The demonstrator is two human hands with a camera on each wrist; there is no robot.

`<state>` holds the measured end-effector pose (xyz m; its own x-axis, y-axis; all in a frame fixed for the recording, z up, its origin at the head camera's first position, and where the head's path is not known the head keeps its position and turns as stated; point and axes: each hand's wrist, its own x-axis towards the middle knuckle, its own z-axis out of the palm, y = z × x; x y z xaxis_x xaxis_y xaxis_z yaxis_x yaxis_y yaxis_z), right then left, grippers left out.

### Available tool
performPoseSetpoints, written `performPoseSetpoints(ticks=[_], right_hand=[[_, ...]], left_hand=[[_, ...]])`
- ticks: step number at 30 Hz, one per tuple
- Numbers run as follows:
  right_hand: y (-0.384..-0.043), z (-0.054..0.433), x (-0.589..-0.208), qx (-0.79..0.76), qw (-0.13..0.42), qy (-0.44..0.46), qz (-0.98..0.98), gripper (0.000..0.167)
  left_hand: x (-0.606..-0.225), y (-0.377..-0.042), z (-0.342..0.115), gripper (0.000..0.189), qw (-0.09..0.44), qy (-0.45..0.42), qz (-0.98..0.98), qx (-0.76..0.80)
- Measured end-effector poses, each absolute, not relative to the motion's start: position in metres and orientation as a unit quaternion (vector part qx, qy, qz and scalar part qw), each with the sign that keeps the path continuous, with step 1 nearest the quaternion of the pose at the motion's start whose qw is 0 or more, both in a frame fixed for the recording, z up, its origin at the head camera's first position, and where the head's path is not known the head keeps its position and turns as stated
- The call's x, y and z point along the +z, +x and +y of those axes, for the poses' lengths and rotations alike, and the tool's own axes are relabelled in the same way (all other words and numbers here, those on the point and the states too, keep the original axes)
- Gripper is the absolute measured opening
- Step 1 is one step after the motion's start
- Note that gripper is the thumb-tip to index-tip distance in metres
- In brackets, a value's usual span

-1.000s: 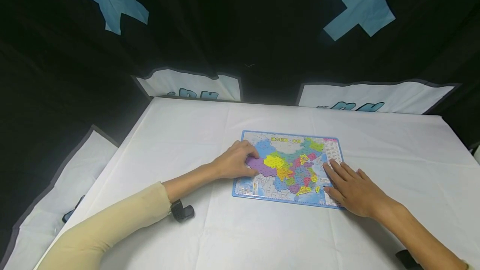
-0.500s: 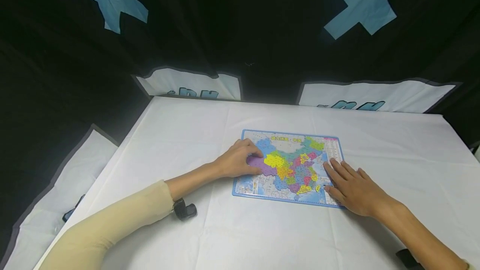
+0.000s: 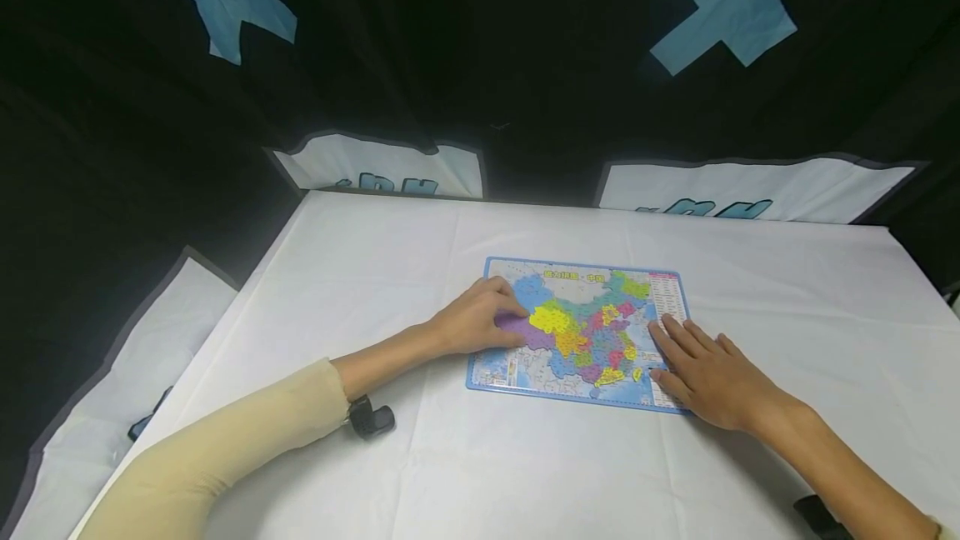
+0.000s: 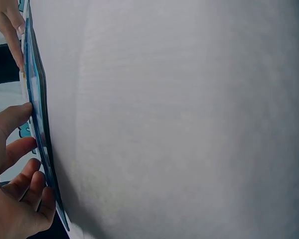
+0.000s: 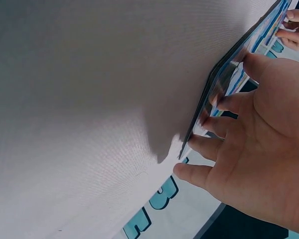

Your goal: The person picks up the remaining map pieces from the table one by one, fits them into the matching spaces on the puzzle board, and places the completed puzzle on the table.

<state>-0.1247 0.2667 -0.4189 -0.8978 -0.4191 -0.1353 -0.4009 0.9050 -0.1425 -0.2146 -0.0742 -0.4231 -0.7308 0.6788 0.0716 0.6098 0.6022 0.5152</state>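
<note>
A blue-edged map puzzle board lies flat on the white table, its pieces coloured and close together. My left hand is at its left side, thumb and forefinger curved over the purple puzzle piece and holding it at two edges. Its other fingertips bend down close to the board in the left wrist view, and the hand hides the piece's left end. On the right side of the board, my right hand rests palm down with fingers spread. From the right wrist view, several of its fingertips touch the board's surface.
A white cloth covers the table under the board. Behind the far edge hangs a black curtain with blue patches. A black strap device is on the left wrist, below a beige sleeve.
My left hand has slid slightly to the right over the purple puzzle piece, then stayed nearly still. The right hand has kept its place on the board.
</note>
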Motion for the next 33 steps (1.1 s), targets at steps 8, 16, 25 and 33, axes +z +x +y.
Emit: performPoseSetpoints(ticks=[8,16,25,33], right_hand=[[-0.1239,0.2679,-0.418,-0.058,0.088,-0.204,0.973,0.067],[-0.1237,0.2685,-0.4188,-0.062,0.087,-0.204,0.973,0.067],[-0.1243,0.2682,-0.4194,-0.061,0.082,-0.207,0.973,0.067],[-0.1243,0.2684,-0.4201,-0.076,0.09,-0.208,0.971,0.068]], left_hand=[[-0.4232,-0.215,-0.0712,0.039,0.06,0.365,0.893,0.256],[-0.4252,-0.2147,-0.07,0.038,0.059,0.357,0.894,0.265],[-0.426,-0.2153,-0.0705,0.046,0.061,0.336,0.901,0.267],[-0.4212,-0.2188,-0.0753,0.048,0.076,0.325,0.897,0.29]])
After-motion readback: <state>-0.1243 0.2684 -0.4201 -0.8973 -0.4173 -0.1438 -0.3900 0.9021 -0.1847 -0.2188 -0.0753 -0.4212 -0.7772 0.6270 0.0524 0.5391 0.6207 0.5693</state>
